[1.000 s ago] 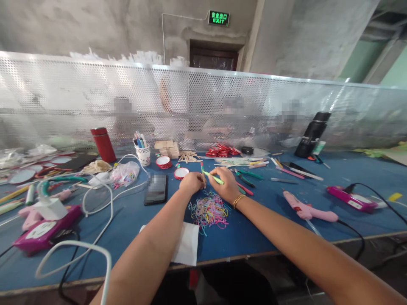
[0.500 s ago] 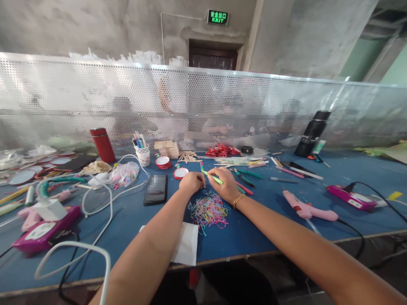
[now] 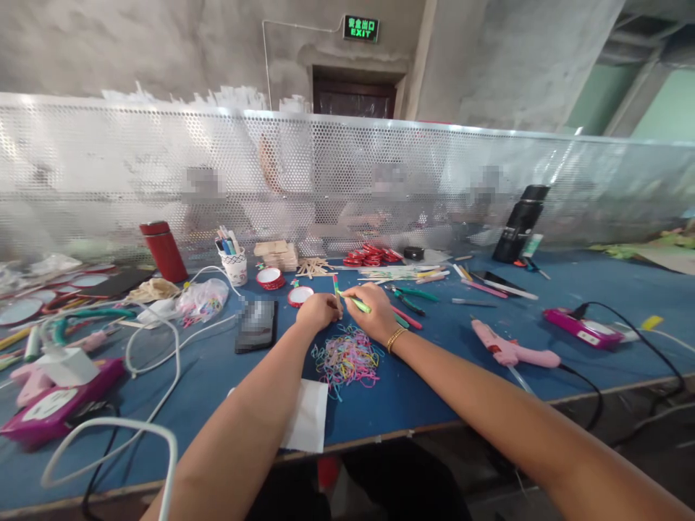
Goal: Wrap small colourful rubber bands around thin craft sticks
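My left hand (image 3: pixel 319 312) is closed on a narrow wooden stick (image 3: pixel 337 288), whose upper part is coloured red and green. My right hand (image 3: pixel 374 312), with a gold bracelet at the wrist, grips a light green marker (image 3: pixel 359 305) and its tip meets the stick. Just below both hands lies a tangled pile of coloured elastic loops (image 3: pixel 348 359). A round red-rimmed piece (image 3: pixel 300 296) rests left of my left hand. Green-handled pliers (image 3: pixel 410 297) lie beyond my right hand.
A phone (image 3: pixel 256 325) and white cables lie to the left, near a red bottle (image 3: pixel 163 251) and a pen cup (image 3: pixel 234 265). On the right are a pink glue gun (image 3: pixel 513 347), a purple power strip (image 3: pixel 583 328) and a black bottle (image 3: pixel 520 224). A perforated metal screen (image 3: pixel 304 174) stands behind.
The whole view has shifted, so table items appear slightly farther left. Both hands keep their hold on the stick and the marker.
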`<state>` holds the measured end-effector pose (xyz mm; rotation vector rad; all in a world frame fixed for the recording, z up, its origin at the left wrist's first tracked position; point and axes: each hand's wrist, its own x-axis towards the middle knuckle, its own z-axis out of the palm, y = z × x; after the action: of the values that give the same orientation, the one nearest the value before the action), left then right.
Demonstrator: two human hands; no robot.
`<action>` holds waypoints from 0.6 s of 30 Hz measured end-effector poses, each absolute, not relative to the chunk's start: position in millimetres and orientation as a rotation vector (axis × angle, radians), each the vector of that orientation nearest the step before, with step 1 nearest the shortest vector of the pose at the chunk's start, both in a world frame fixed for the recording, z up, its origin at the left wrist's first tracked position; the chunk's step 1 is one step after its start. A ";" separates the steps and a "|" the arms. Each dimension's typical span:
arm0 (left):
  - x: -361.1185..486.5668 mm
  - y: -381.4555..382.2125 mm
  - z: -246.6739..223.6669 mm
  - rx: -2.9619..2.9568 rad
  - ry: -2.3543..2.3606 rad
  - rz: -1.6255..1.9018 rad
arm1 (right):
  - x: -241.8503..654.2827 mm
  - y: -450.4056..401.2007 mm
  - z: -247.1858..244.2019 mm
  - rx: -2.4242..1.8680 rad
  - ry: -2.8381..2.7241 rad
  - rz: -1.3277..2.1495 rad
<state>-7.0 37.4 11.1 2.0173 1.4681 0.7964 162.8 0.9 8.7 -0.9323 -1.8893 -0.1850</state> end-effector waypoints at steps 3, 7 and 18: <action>-7.4 38.5 11.5 2.009 1.469 0.793 | 164.6 1.4 9.6 -0.972 -1.865 -0.205; -7.4 39.6 11.2 1.989 1.491 0.775 | 166.2 0.9 10.4 -0.975 -1.846 -0.210; -7.2 39.3 11.6 1.992 1.476 0.767 | 163.6 0.6 8.2 -1.002 -1.863 -0.213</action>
<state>-7.2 39.3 11.6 1.9920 1.4763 0.7674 163.6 0.6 8.2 -1.0017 -1.8626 -0.2131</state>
